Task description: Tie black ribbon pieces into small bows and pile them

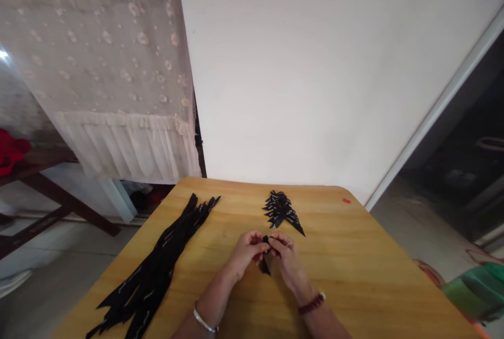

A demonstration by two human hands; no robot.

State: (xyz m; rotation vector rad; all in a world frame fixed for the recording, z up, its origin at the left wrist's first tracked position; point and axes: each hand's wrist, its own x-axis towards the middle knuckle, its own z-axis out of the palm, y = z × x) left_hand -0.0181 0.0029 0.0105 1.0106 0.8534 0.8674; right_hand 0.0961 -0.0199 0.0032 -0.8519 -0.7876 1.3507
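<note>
Both hands meet near the middle of the wooden table (pixel 334 276), pinching one black ribbon (pixel 265 265) between them. My left hand (pixel 248 252) is closed on its left side, thumb and fingers together. From the right, my right hand (pixel 286 257) grips the same ribbon with thumb and forefinger. A small loop or knot shows at the fingertips, and a pointed tail hangs below; the rest is covered by the fingers. Just beyond lies a small overlapping pile of black ribbon bows (pixel 279 208) with white markings. To the left, a bundle of long black ribbons (pixel 157 260) stretches across the table.
A small red piece (pixel 346 201) lies near the table's far right corner. The white wall (pixel 291 76) rises behind the table, with a lace curtain (pixel 129 76) at left. A dark wooden stand (pixel 59 202) is on the left; a green object (pixel 476 289) is on the right.
</note>
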